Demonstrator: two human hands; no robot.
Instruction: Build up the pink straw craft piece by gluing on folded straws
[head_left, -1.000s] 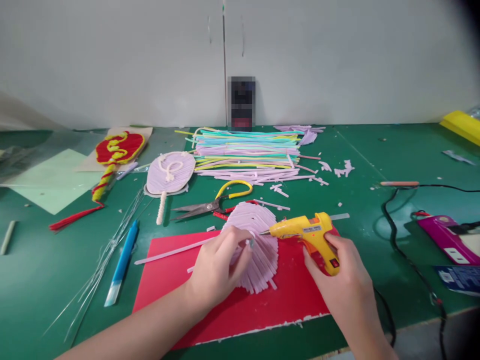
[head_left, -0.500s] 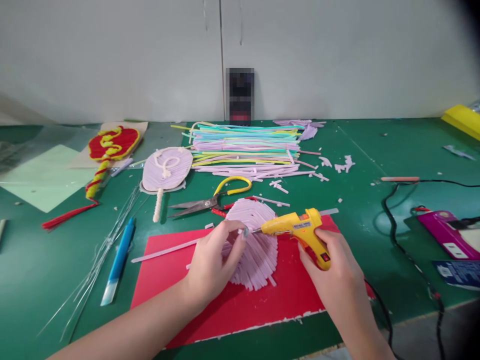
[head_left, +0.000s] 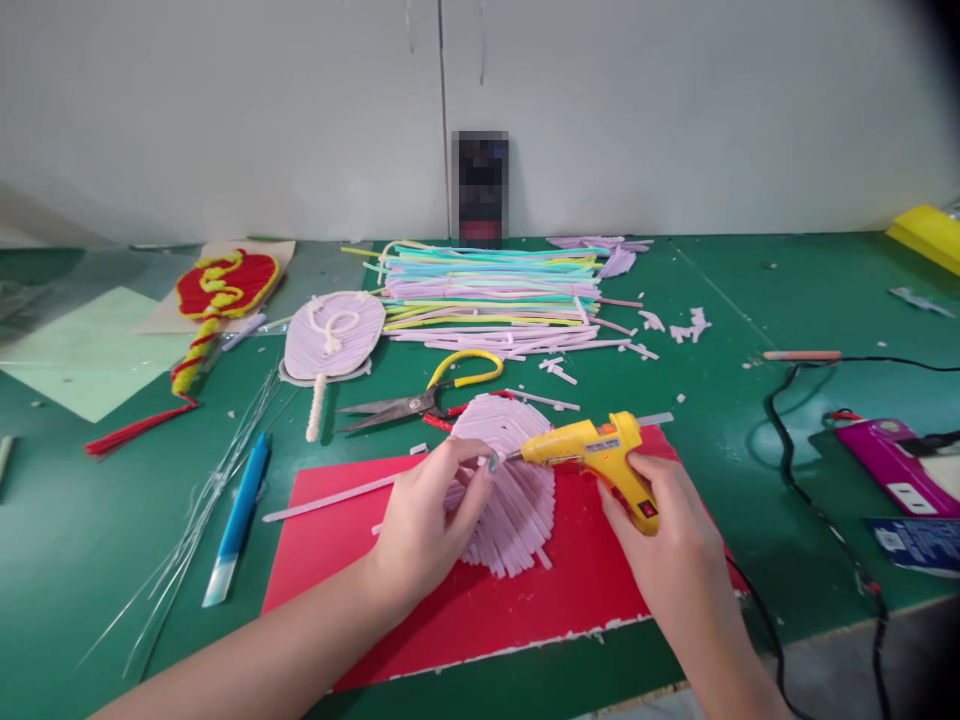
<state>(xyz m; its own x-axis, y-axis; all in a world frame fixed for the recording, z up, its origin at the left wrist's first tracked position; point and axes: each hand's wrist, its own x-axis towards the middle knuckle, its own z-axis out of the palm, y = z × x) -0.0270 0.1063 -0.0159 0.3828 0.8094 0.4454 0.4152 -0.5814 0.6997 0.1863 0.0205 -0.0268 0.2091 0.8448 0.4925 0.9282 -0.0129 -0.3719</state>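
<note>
Nearest the bench edge lies a red sheet, a work mat that seems to keep glue off the green surface. On it sits a lilac strip piece - a rounded fan of cut strips, just right of the sheet's middle. The left hand lies over its left half, grip closed, thumb and forefinger pinched on the upper strips beside the nozzle, seemingly to pin them flat and steady. The right hand, on the right of the sheet, has its grip wrapped fully round the handle of a yellow glue gun, barrel pointing left, tip touching the piece's upper edge at the left fingertips. A black cable runs from that side across the right of the bench.

1 loose lilac strip lies across the sheet's left edge, within easy reach. Left of the sheet are a blue pen-like tool and a spray of thin wires.

Just beyond the piece rest scissors with yellow handles, blades pointing left. Farther off, to the left, lie 2 fan shapes - a lilac one with a cord handle and a red and yellow one - set apart from the gluing. A stack of pastel strips sits at centre, near the far wall, with cut scraps scattered to its right.
</note>
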